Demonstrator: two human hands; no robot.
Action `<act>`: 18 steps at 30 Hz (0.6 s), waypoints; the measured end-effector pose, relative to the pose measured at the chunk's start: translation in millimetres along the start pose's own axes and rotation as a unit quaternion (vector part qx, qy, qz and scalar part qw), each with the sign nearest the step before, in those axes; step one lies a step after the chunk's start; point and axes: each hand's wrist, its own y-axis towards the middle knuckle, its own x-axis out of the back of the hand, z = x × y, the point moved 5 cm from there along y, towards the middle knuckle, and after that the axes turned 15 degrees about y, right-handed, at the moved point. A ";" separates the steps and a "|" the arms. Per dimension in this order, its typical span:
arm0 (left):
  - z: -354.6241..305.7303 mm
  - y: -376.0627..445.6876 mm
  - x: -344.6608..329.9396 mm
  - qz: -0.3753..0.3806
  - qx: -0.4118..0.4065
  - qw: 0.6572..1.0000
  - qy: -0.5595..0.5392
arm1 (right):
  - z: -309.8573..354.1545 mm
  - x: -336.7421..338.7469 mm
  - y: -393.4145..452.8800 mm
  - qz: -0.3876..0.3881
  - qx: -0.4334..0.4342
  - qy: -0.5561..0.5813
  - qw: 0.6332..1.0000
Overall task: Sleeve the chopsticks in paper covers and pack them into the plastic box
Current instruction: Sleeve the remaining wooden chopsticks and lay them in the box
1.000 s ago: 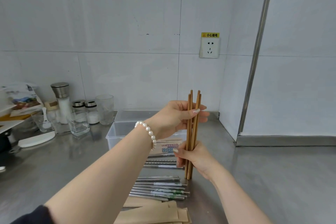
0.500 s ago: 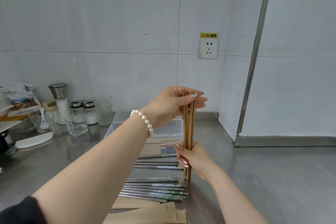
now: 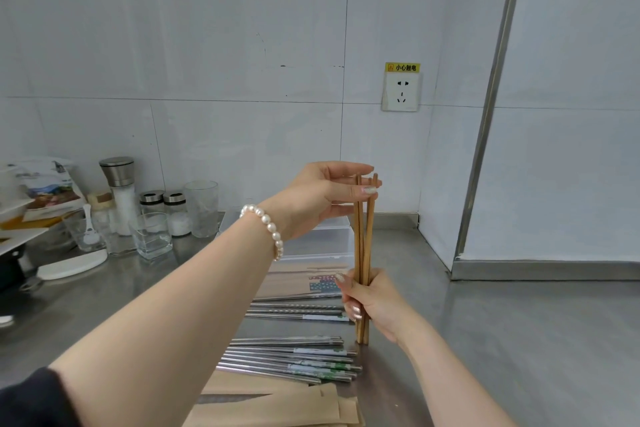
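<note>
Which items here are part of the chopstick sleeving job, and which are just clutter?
Job:
wooden chopsticks, upright, held by left hand and right hand
metal chopsticks on counter
paper covers
plastic box

Clutter:
grinder
two shaker jars
glasses
wall socket

Right of right hand (image 3: 375, 302): bare steel counter (image 3: 519, 340), open passage. Left of it: steel chopsticks (image 3: 294, 357), paper covers (image 3: 277, 406). Behind it: plastic box (image 3: 322, 239).
</note>
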 end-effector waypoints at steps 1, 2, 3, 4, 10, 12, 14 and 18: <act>0.8 -0.4 0.8 -0.002 0.000 1.000 -0.007 | 0.2 -0.3 -0.1 0.000 0.001 0.006 1.000; 1.6 -0.6 1.5 -0.002 -0.001 1.000 -0.011 | 0.1 -0.3 -0.3 0.000 0.003 0.010 1.000; 1.7 -0.7 2.2 -0.003 -0.001 1.000 -0.012 | 0.3 -0.4 -0.3 0.000 0.004 0.012 1.000; 2.1 -0.6 2.8 -0.004 -0.001 1.000 -0.011 | -0.2 -0.3 -0.3 -0.001 0.004 0.013 1.000; -3.5 1.1 4.6 -0.021 -0.012 1.000 -0.018 | -0.5 1.0 0.5 -0.005 0.012 0.013 1.000; -5.4 1.8 5.0 -0.030 -0.014 0.999 -0.006 | 0.2 1.3 0.5 -0.005 0.015 0.008 1.000; -7.6 2.4 5.2 -0.043 -0.018 0.998 0.038 | 0.8 1.4 0.9 -0.007 0.015 -0.004 1.000; -15.9 2.7 8.1 -0.081 -0.035 0.986 0.141 | 2.7 3.0 1.1 -0.026 0.018 -0.011 0.999</act>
